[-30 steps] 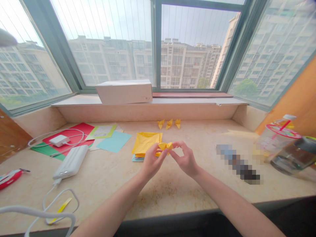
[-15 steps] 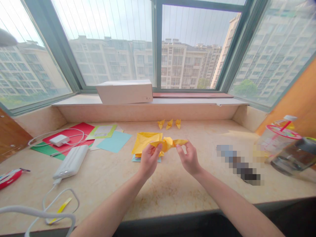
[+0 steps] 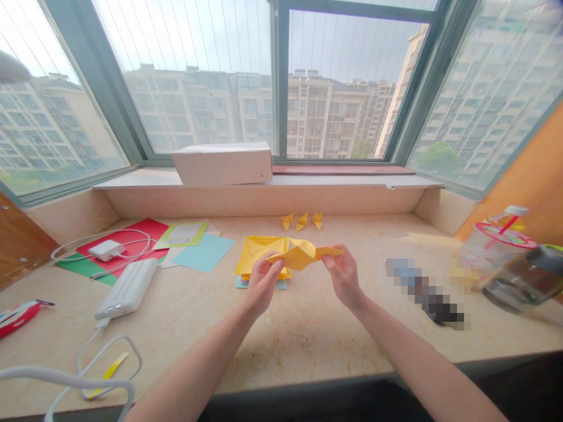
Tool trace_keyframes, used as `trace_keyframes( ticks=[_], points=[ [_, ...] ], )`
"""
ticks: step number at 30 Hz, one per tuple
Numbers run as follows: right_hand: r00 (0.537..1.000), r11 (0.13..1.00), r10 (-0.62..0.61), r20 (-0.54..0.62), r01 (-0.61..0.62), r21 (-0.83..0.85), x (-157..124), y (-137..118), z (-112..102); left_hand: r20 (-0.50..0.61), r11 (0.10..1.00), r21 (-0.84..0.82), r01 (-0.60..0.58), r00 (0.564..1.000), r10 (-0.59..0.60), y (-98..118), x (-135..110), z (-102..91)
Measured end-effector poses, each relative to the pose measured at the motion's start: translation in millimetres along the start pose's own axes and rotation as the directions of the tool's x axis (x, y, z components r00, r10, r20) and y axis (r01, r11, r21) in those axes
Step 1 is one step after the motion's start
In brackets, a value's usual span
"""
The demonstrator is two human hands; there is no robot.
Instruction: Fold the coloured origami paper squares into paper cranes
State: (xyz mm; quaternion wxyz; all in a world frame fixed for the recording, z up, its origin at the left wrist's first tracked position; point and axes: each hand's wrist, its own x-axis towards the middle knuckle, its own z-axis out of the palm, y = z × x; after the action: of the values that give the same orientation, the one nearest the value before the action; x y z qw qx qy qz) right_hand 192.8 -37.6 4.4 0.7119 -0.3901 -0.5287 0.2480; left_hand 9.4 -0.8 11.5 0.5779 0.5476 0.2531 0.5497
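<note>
A partly folded sheet of yellow origami paper (image 3: 299, 256) is stretched between my two hands above the counter. My left hand (image 3: 264, 281) pinches its left end between thumb and fingers. On the other side, my right hand (image 3: 343, 274) grips the narrow right end, its thumb toward me. Just behind my left hand lies a stack of yellow paper (image 3: 259, 249), with light blue sheets (image 3: 243, 283) under it. Three small folded yellow paper figures (image 3: 301, 221) stand in a row farther back.
At left lie red paper (image 3: 152, 228), a blue sheet (image 3: 206, 252), a white power bank (image 3: 127, 287) with cables, a charger (image 3: 107, 250) and a red-and-white object (image 3: 20, 316). A dark bottle (image 3: 523, 281) and a clear cup (image 3: 488, 252) stand at right. A white box (image 3: 224, 166) rests on the sill.
My right hand has shifted slightly right and the paper between my hands is more spread and pulled longer. My left hand has stayed nearly in place.
</note>
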Motion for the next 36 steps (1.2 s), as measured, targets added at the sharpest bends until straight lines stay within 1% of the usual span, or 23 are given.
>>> trace_keyframes(
  ticks=[2, 3, 6, 9, 11, 14, 19, 23, 26, 28, 32, 34, 36],
  points=[
    [1.0, 1.0, -0.007, 0.03, 0.007, -0.007, 1, -1, -2, 0.081, 0.997, -0.006, 0.082, 0.993, -0.082, 2, -2, -3.2],
    [0.999, 1.0, -0.01, 0.053, 0.011, -0.005, 1, -1, -3, 0.135, 0.992, -0.006, 0.128, 0.983, -0.126, 2, -3, -4.1],
    [0.99, 0.999, -0.042, 0.136, 0.044, -0.011, -1, 1, -5, 0.295, 0.973, 0.005, 0.23, 0.93, -0.221, 3, -4, -3.1],
    [0.971, 0.99, -0.099, 0.219, 0.119, -0.079, -4, 5, -5, 0.349, 0.959, 0.049, 0.28, 0.894, -0.28, 5, -5, 2.4],
    [0.952, 0.979, -0.133, 0.275, 0.17, -0.115, -6, 6, -5, 0.351, 0.948, 0.07, 0.31, 0.882, -0.314, 8, -5, 6.1],
    [0.936, 0.97, -0.16, 0.314, 0.207, -0.123, -7, 7, -5, 0.349, 0.948, 0.021, 0.316, 0.887, -0.303, 10, -4, 8.1],
    [0.95, 0.975, -0.148, 0.277, 0.188, -0.123, -6, 5, -5, 0.299, 0.96, -0.072, 0.271, 0.924, -0.239, 7, -2, 5.7],
    [0.96, 0.986, -0.135, 0.247, 0.155, -0.066, -7, 3, -4, 0.277, 0.957, -0.135, 0.258, 0.937, -0.214, 4, -2, 5.7],
    [0.955, 0.991, -0.129, 0.266, 0.134, 0.002, -7, 0, -4, 0.259, 0.953, -0.167, 0.252, 0.944, -0.204, 5, -3, 6.5],
    [0.951, 0.99, -0.141, 0.275, 0.141, 0.021, -7, -1, -5, 0.264, 0.95, -0.187, 0.251, 0.944, -0.198, 7, -4, 6.7],
    [0.941, 0.982, -0.168, 0.295, 0.186, -0.037, -2, -3, -9, 0.288, 0.938, -0.246, 0.246, 0.942, -0.171, 11, -5, 6.8],
    [0.927, 0.974, -0.163, 0.337, 0.205, -0.092, 1, -3, -10, 0.298, 0.932, -0.271, 0.24, 0.942, -0.156, 12, -5, 6.4],
    [0.912, 0.974, -0.122, 0.393, 0.186, -0.128, 2, -3, -11, 0.304, 0.926, -0.293, 0.239, 0.941, -0.146, 12, -5, 5.7]
  ],
)
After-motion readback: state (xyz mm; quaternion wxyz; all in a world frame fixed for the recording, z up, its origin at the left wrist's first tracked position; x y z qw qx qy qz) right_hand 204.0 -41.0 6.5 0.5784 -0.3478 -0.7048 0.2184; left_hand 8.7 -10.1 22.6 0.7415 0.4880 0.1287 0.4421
